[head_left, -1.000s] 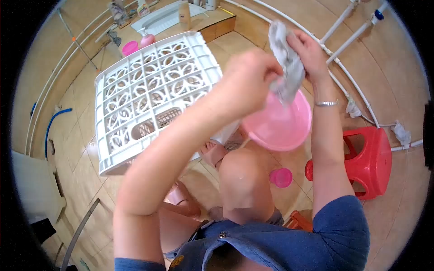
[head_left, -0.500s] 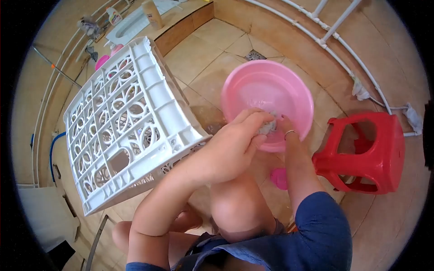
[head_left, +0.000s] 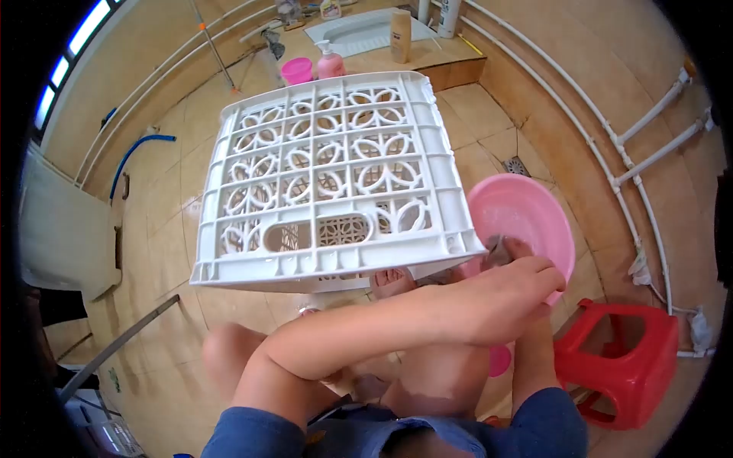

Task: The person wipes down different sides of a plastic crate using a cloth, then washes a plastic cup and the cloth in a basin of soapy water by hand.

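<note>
our left hand [head_left: 500, 307] overlaps our right hand [head_left: 519, 249] by grey cloth [head_left: 496, 253] at a pink basin [head_left: 528, 201]; we cannot tell either grip. beige floor tiles [head_left: 164, 229] surround us.

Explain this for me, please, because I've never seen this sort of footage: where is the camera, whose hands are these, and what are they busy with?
There is no machine here, just someone working bare-handed. The picture comes from a camera worn on the head, looking forward and down, so the wearer's own blue sleeve shows near the bottom. The left hand crosses in front of the right hand, hiding part of it. A grey cloth is at the right hand's fingers, over a pink basin on the tiled floor; the exact grip is hidden. Nearby are a white crate and a red stool.
</note>
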### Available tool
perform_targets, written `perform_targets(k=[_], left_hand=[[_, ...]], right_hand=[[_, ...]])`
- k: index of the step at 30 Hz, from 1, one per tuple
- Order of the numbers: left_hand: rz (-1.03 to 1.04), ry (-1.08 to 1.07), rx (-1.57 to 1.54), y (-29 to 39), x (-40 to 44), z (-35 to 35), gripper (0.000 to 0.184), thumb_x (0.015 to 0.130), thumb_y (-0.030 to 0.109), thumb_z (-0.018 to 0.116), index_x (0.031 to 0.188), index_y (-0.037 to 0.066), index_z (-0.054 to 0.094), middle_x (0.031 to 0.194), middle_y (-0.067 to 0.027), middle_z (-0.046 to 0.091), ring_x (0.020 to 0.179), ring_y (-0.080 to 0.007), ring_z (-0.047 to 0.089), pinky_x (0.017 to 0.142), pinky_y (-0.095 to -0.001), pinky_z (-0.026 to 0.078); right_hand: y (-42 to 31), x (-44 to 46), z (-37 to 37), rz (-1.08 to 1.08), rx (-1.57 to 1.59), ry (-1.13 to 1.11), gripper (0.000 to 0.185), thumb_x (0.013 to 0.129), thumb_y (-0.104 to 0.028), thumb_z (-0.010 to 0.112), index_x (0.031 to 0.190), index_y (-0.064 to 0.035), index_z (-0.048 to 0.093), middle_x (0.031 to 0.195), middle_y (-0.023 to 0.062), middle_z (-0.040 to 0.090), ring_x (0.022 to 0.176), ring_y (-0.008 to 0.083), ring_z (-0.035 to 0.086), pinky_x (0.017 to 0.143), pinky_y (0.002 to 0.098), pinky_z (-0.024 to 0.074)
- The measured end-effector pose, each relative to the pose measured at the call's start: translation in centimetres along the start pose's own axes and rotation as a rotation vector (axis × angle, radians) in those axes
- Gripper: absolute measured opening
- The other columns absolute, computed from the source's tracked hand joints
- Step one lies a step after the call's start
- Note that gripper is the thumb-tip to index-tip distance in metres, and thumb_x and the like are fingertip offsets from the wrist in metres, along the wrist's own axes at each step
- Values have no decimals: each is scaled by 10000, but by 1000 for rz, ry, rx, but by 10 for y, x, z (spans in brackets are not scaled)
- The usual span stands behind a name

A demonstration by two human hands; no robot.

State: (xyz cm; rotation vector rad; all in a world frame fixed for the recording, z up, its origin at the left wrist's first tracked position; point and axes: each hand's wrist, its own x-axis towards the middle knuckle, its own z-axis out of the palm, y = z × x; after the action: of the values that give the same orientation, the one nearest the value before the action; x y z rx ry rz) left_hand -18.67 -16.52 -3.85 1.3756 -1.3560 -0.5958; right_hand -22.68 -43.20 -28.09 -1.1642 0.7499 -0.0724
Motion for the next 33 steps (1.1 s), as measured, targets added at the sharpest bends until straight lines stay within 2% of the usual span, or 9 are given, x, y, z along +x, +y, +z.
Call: perform_targets(k=[6, 9, 13, 15, 18, 20, 23, 27, 33], left_hand=[[250, 178, 376, 41, -26, -50, 315, 729, 10, 536, 1039, 4, 482, 1019, -191, 497, 972, -362, 487, 826, -388, 415], [-46, 357, 613, 84, -55, -103, 293, 771, 9, 518, 1063, 14, 494, 1015, -207, 542, 977, -365, 515, 833, -408, 414], [-252, 636, 868, 71, -91, -186, 341, 838, 81, 494, 1172, 34, 441, 1074, -220, 549, 1012, -356, 522, 842, -390, 421], [-452, 672, 900, 47, -109, -221, 371, 847, 84, 478, 1205, 27, 399, 1087, -228, 540, 1018, -357, 518, 846, -376, 417], [-499, 557, 841, -3, -134, -242, 400, 857, 86, 461, 1238, 25, 356, 1109, -233, 526, 1017, -363, 516, 842, -367, 416], [-526, 452, 618, -2, -139, -237, 450, 870, 135, 464, 1283, 38, 315, 1204, -237, 456, 1107, -363, 456, 913, -390, 374], [-485, 410, 1151, -27, -154, -232, 478, 888, 248, 443, 1305, 58, 306, 1287, -209, 387, 1211, -344, 351, 1007, -407, 274], [-644, 268, 1201, -19, -148, -224, 522, 905, 392, 302, 1322, 77, 314, 1362, -144, 319, 1283, -332, 243, 1058, -423, 168], [-428, 278, 1279, -42, -141, -233, 455, 895, 261, 381, 1306, 73, 328, 1320, -178, 363, 1231, -314, 334, 1022, -398, 247]], right_hand=[[-169, -70, 148, -497, -27, -339, 204, 873, -198, 534, 987, -29, 541, 923, 45, 583, 824, 100, 555, 701, 243, 470], [-223, -103, 240, -720, -166, -514, 237, 875, -205, 538, 1021, -19, 528, 935, 34, 584, 811, 81, 553, 701, 230, 467], [-236, -124, 349, -864, -622, -675, 314, 880, -286, 523, 1060, -29, 521, 988, 63, 577, 898, 113, 556, 782, 254, 462], [-214, -116, 392, -1336, -966, -614, 318, 871, -304, 537, 1016, -22, 525, 948, 62, 585, 846, 126, 562, 740, 292, 468], [-170, -70, 427, -1301, -1134, -866, 323, 823, -306, 584, 977, -26, 535, 892, 89, 599, 782, 217, 587, 700, 352, 469], [-153, -72, 422, -1665, -1215, -570, 302, 726, -350, 604, 896, -102, 587, 790, 145, 595, 870, 304, 568, 703, 404, 456], [-169, -84, 398, -1451, -1420, -579, 294, 737, -357, 569, 911, -121, 587, 778, 157, 599, 794, 312, 589, 673, 434, 464], [-199, -76, 335, -1066, -1683, -215, 306, 746, -348, 529, 912, -94, 574, 760, 162, 605, 732, 336, 588, 648, 434, 468], [-189, -78, 351, -1181, -1417, -256, 283, 783, -340, 521, 936, -108, 581, 857, 156, 606, 765, 322, 587, 645, 404, 462]])
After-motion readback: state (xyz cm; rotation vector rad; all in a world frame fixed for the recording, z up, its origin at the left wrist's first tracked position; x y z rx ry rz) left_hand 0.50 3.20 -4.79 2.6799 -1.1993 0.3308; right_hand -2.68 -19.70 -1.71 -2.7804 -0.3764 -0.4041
